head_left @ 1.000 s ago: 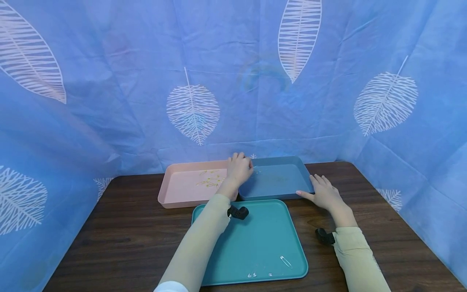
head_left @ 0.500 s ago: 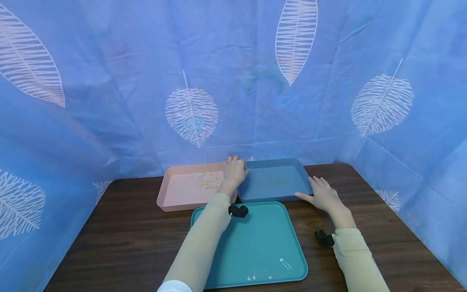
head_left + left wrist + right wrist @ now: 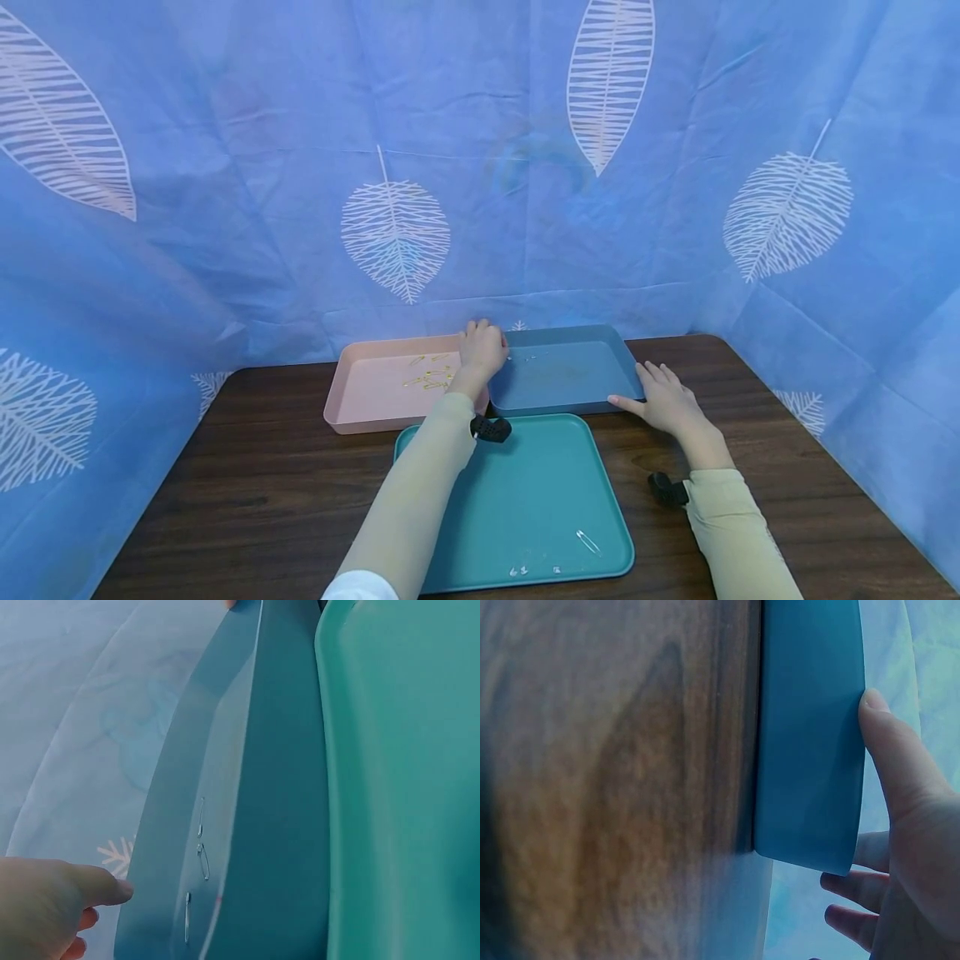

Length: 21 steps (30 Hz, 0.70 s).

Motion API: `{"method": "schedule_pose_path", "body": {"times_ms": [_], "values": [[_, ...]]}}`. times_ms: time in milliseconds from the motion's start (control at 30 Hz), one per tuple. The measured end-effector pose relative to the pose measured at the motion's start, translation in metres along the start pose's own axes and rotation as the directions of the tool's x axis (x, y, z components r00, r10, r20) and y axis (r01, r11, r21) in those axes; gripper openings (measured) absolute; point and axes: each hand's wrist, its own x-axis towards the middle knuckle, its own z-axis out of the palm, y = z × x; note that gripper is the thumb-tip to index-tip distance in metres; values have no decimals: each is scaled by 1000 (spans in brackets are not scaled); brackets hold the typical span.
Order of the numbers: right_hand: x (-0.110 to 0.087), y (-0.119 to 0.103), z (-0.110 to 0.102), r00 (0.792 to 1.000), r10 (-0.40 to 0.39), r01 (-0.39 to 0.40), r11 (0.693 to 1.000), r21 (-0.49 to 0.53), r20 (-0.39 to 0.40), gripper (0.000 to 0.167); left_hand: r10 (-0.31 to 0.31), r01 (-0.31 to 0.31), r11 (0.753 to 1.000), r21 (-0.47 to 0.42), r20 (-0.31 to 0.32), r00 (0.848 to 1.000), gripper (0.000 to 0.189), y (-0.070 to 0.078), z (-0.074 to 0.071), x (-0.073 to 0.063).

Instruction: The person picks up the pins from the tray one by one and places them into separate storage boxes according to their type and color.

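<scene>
My left hand (image 3: pixel 482 354) is over the border where the pink tray (image 3: pixel 367 414) meets the blue tray (image 3: pixel 577 392). In the left wrist view its thumb (image 3: pixel 105 886) points at the blue tray's rim, with no item visible in its fingers. Several silver safety pins (image 3: pixel 203 862) lie on the blue tray's floor close by. My right hand (image 3: pixel 670 402) rests at the blue tray's near right corner. Its thumb (image 3: pixel 889 731) touches the front rim, while the other fingers spread along the right side. Yellow safety pins (image 3: pixel 435 379) lie scattered in the pink tray.
A teal tray (image 3: pixel 540 483) lies in front of the other two. On it are a silver safety pin (image 3: pixel 588 542) and small white bits (image 3: pixel 518 571) near the front edge. Behind the dark wooden table (image 3: pixel 225 500) hangs a blue leaf-patterned cloth (image 3: pixel 480 233).
My left hand has shifted slightly left, toward the pink tray. A thin pin seen at its fingertips half a second ago now lies in the blue tray. My right hand stays put.
</scene>
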Motion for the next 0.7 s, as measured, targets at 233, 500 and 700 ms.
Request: {"method": "schedule_pose_path", "body": {"times_ms": [233, 500, 700], "values": [[0, -1, -2, 1000, -2, 2, 1000, -2, 4, 103, 31, -31, 999, -5, -33, 999, 16, -1, -3, -7], [0, -2, -2, 1000, -2, 2, 1000, -5, 4, 103, 89, -91, 996, -10, -101, 991, 11, -4, -6, -18], [-1, -1, -2, 1000, -3, 3, 1000, -3, 4, 103, 132, -137, 990, -31, -147, 980, 9, -4, -11, -28]]}}
